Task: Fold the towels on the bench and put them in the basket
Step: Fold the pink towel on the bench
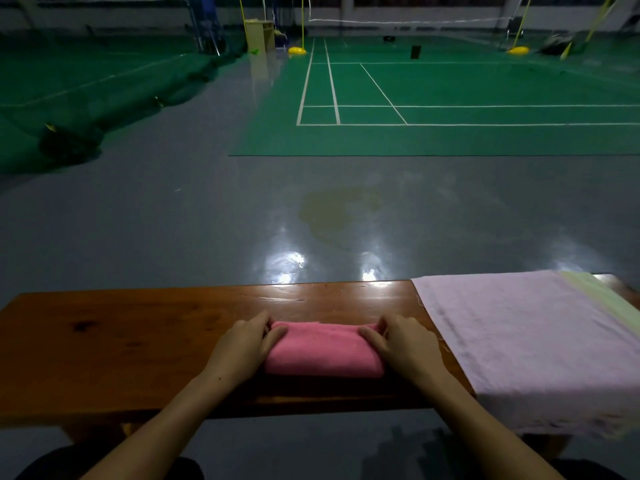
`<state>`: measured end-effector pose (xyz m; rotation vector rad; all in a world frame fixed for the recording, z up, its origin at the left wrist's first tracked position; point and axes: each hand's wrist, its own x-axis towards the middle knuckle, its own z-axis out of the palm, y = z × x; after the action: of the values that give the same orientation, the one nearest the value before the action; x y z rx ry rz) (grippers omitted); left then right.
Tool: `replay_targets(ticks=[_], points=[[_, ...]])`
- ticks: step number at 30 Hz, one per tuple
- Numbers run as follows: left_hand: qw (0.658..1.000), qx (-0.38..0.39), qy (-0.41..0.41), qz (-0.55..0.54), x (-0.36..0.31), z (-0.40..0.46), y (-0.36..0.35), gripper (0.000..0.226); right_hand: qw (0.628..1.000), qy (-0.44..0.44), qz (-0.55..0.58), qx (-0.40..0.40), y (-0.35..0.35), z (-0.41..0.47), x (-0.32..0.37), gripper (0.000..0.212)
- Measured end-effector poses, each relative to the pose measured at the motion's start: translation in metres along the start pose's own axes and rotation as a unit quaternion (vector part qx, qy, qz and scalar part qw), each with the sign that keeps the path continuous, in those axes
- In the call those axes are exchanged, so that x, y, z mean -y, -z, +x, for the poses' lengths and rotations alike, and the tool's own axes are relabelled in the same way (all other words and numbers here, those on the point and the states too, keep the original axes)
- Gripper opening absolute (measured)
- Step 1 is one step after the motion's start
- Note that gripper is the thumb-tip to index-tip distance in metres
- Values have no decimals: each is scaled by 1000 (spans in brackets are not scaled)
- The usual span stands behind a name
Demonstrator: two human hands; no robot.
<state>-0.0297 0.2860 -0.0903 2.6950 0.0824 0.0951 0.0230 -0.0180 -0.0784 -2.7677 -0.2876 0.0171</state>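
Head view. Pink towel (325, 349) lies folded into a compact block at 6 o'clock on the bench (138, 341), its long axis running 9 to 3 o'clock, parallel to the bench's front edge. Left hand (242, 348) grasps its 9 o'clock end, fingers curled onto the cloth; right hand (403, 346) grasps the 3 o'clock end likewise. Lilac towel (526, 344) lies spread flat at 3 o'clock, draping over the front edge, with a pale green cloth (609, 299) beyond it. No basket in view. Judgement: first towel appears folded, none binned; spread towels remain.
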Motion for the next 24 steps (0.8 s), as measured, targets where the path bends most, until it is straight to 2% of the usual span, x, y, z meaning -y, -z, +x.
replay_targets(ticks=[3, 5, 7, 8, 10, 12, 17, 24], points=[[1000, -13, 17, -6, -5, -1, 4, 29, 1000, -22, -16, -14, 0, -2, 0, 42], [997, -69, 5, 17, -7, -4, 10, 24, 996, -27, -46, -71, -5, -3, 1, 40], [988, -137, -59, 42, -9, -8, 9, 17, 986, 16, -67, -154, -8, -4, 8, 35], [984, -142, -97, 45, -11, -10, 6, 22, 981, 58, -67, -175, -11, -6, 13, 34], [979, -88, -172, 60, -17, -13, -4, 42, 976, 152, -50, -148, -22, -15, 30, 38], [972, -28, -211, 101, -19, -15, -18, 56, 973, 210, -40, -89, -38, -28, 46, 46], [971, 35, -173, 160, -20, -18, -31, 64, 975, 213, -61, 6, -55, -35, 48, 59], [973, 87, -156, 146, -18, -17, -26, 85, 965, 244, -85, 55, -44, -26, 28, 70]])
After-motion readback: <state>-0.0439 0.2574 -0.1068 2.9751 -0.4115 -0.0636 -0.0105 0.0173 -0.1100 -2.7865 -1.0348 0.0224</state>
